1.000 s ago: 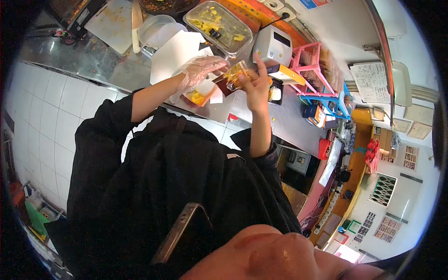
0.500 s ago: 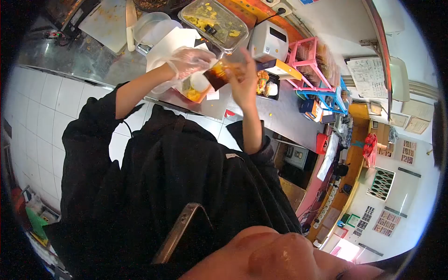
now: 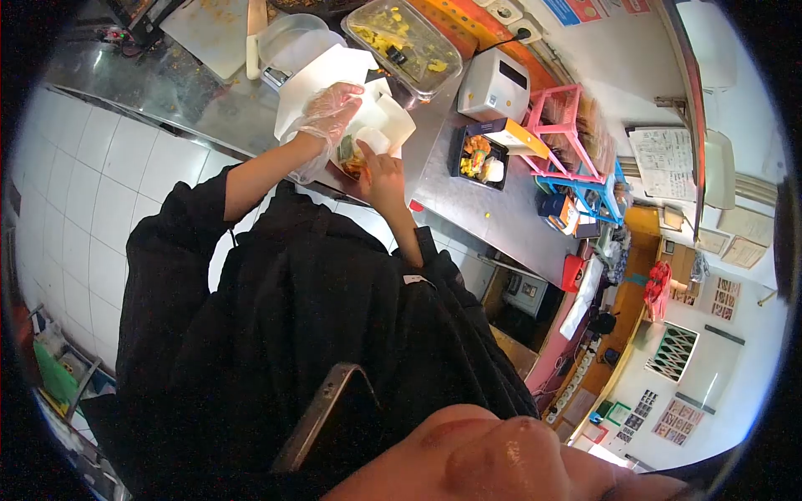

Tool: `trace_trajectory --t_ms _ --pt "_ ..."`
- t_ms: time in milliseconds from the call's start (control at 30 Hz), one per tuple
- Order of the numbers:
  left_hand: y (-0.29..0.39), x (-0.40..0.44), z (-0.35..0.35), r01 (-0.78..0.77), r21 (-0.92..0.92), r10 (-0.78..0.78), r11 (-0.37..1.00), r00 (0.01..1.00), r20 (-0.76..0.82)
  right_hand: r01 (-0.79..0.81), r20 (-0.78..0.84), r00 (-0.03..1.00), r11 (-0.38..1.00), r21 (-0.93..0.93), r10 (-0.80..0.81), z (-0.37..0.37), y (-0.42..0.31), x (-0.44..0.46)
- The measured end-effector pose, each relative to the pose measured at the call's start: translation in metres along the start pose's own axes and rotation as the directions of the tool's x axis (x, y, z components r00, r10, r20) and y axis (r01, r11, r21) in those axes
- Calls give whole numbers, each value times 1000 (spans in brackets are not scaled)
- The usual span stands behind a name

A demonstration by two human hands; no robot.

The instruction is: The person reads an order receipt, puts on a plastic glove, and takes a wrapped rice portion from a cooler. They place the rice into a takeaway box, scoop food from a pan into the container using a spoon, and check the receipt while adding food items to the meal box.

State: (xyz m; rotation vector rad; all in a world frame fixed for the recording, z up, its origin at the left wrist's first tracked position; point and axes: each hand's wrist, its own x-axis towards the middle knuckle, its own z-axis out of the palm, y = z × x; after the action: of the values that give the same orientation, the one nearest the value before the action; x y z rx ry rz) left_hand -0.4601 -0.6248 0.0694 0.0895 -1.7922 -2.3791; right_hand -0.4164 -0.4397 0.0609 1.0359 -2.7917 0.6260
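Note:
My left hand [image 3: 331, 115] wears a clear plastic glove. Its fingers close on a raised flap of a white takeaway box [image 3: 307, 83]. My bare right hand [image 3: 385, 177] reaches into the near side of that box, index finger extended and the other fingers curled. Under its fingertips are orange and brown contents [image 3: 351, 167] and a white rounded mound [image 3: 372, 140]. Whether the brown sachet is between those fingers cannot be made out. Right of the box stands a dark open box [image 3: 479, 159] with orange and yellow food and a white item.
Behind the box sits a clear tub [image 3: 401, 46] with yellow food pieces. A knife [image 3: 256, 37] and cutting board [image 3: 213, 37] lie at left. A white machine [image 3: 494, 85] and a pink rack [image 3: 570, 125] stand along the wall on the steel counter [image 3: 522, 209].
My right hand has moved left and down to the white box, from holding up a brown sachet. The gloved left hand has shifted slightly. The view has turned a little.

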Motion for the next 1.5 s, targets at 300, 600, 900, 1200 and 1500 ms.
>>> trace_trajectory --t_ms 300,600,900,1200,1500 --pt "10 -2 16 -3 95 13 995 995 -100 -589 608 793 313 745 45 -25 -24 -82" --pt "10 2 26 36 41 -36 998 999 -15 -418 772 603 904 92 201 26 29 -177" --pt "20 1 43 35 -57 -36 998 999 -20 -213 280 959 757 617 42 -43 -3 -122" --pt "3 2 34 33 -100 -34 994 999 -8 -560 314 553 65 826 772 3 77 -22" --pt "18 -29 72 100 157 -83 983 990 -110 -776 133 524 407 482 841 75 133 3"
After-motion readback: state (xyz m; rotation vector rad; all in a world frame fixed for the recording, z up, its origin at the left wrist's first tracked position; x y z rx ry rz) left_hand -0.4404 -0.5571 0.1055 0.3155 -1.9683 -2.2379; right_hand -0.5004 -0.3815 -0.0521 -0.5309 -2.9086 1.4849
